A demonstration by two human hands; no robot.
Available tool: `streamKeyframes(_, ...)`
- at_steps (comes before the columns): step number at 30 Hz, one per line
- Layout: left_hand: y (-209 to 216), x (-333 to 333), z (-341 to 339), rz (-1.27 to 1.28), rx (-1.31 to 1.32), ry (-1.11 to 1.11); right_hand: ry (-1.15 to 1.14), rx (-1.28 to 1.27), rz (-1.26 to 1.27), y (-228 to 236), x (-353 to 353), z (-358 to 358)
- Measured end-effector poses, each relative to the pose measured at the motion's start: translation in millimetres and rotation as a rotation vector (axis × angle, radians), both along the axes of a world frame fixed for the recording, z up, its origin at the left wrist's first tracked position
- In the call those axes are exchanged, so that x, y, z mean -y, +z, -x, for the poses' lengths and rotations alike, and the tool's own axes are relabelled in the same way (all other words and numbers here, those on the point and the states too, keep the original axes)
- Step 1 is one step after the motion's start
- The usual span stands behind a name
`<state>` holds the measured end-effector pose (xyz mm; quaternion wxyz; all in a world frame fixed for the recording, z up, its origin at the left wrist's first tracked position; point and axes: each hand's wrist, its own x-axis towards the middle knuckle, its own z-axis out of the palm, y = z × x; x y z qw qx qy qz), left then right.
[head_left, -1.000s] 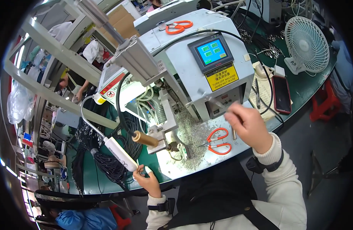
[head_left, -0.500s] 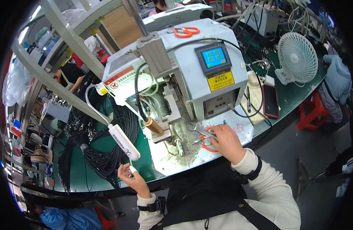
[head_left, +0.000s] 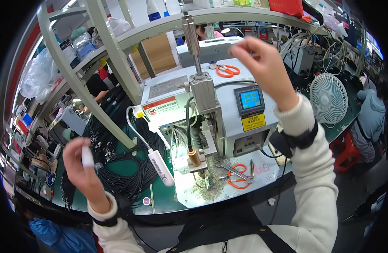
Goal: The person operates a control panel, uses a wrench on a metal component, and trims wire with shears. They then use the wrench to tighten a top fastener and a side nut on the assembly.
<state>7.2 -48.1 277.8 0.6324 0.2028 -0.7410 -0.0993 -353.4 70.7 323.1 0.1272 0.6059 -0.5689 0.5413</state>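
My left hand [head_left: 82,173] is raised at the left, over the black cable bundle's near side. Its fingers curl inward and nothing shows in them; a white wrap [head_left: 87,156] covers one digit. My right hand [head_left: 265,63] is lifted high in front of the machine [head_left: 240,135], fingers bent toward the thumb, with nothing visible in them. On the machine's metal base plate [head_left: 187,192] lie an open-end wrench [head_left: 236,172], orange-handled scissors or pliers [head_left: 237,185] partly under it, and a short dark rod [head_left: 252,168]. Metal shavings [head_left: 213,192] surround the brass-coloured machine part [head_left: 194,157].
A lit white lamp [head_left: 160,168] hangs on a bent arm beside the machine. Black cables [head_left: 126,177] cover the green table's left; a small round tin [head_left: 147,201] sits near its edge. Orange scissors [head_left: 227,71] rest on top, below a shelf [head_left: 160,31]. A fan [head_left: 327,99] stands right.
My right hand has left the wrench and risen high; the wrench now lies on the plate. My left hand has moved left and up from beside the lamp. The view has shifted upward.
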Motion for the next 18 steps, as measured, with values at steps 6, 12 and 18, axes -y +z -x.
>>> streamKeyframes(6, 88.1, 11.5, 82.1, -0.293, 0.485, -0.528, 0.229, -0.068, 0.14, 57.8, 52.5, 14.7)
streamKeyframes(12, 102.8, 17.6, 165.8, -0.536, 0.527, -0.763, 0.306, -0.058, -0.174, 86.9, 55.5, 0.0)
streamKeyframes(18, 109.7, 32.6, 196.6, -0.572, 0.438, -0.754, 0.217, -0.054, -0.204, 91.0, 65.1, 4.5)
